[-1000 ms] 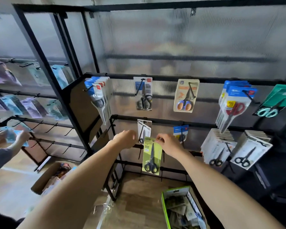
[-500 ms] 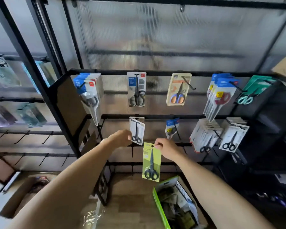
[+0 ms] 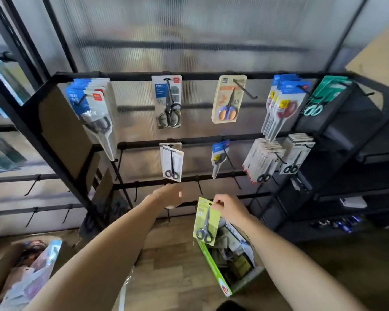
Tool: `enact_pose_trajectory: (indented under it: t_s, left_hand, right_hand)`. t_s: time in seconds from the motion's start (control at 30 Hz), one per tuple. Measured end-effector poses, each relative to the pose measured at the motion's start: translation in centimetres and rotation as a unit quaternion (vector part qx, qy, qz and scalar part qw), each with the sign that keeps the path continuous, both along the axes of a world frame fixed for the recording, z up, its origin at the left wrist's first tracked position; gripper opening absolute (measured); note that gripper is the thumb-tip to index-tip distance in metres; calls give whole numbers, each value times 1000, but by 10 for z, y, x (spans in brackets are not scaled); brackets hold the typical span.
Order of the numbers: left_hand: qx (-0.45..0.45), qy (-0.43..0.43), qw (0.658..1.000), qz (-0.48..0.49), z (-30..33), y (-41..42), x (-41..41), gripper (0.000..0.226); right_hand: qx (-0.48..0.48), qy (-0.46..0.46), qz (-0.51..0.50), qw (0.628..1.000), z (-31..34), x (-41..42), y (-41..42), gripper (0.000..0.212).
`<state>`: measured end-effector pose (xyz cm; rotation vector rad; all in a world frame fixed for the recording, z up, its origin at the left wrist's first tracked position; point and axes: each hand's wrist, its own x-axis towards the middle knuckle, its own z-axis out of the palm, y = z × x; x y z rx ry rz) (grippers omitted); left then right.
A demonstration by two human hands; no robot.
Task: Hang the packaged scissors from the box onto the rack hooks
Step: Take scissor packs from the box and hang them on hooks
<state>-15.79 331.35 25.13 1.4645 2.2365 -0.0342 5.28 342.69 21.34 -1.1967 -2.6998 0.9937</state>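
Head view shows your right hand (image 3: 230, 208) pinching the top edge of a green-carded pack of scissors (image 3: 206, 221), thumb and fingers curled on the card near its hang hole; the pack hangs upright from that grip, above the open green box (image 3: 213, 269) on the wooden floor and just below the rack (image 3: 189, 76); your left hand (image 3: 169, 195) reaches toward the lower rail with its back to the camera, so you cannot tell how far its fingers are spread, though nothing shows in it; it sits just under a white-carded pack of black scissors (image 3: 171, 162) hanging on the middle rail; the green pack is not on any hook; above, the top rail carries a stack of blue packs (image 3: 92, 106), a single black-handled pair (image 3: 167, 102), an orange-handled pair (image 3: 228, 99), another blue stack (image 3: 283, 102) and teal ones (image 3: 323, 95); a cardboard box (image 3: 0, 272) of mixed packets lies at the lower left.
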Motion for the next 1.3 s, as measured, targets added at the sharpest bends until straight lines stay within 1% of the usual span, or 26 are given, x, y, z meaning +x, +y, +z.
enact_pose_trajectory:
  t_s: [0.2, 0.33, 0.5, 0.63, 0.83, 0.97, 1.1, 1.2, 1.3]
  left_hand:
    - [-11, -25, 1000, -3, -19, 16, 27, 22]
    - [-18, -16, 1000, 5, -29, 37, 52, 26]
    - [-25, -9, 1000, 3, -38, 87, 89, 26]
    - [-28, 1, 1000, 13, -43, 138, 119, 27]
    - [-56, -30, 995, 76, -60, 202, 158, 26]
    - [-76, -39, 989, 121, -75, 233, 175, 25]
    - [-82, -37, 980, 175, -85, 252, 188, 22]
    - [-91, -46, 974, 200, -96, 265, 188, 22]
    - [-96, -49, 970, 216, -112, 274, 183, 23]
  right_hand:
    - [23, -10, -38, 999, -12, 33, 15, 16]
    - [32, -18, -71, 997, -24, 54, 37, 11]
    - [32, -17, -80, 996, -42, 82, 81, 9]
    - [30, -18, -67, 997, -58, 104, 127, 10]
    - [43, -22, -32, 998, -86, 128, 198, 16]
    - [0, -7, -19, 1000, -109, 133, 237, 14]
    - [-19, 1, -5, 1000, -127, 128, 259, 13]
    - [-39, 14, -9, 999, -144, 114, 268, 13]
    - [-63, 17, 8, 998, -165, 97, 274, 13]
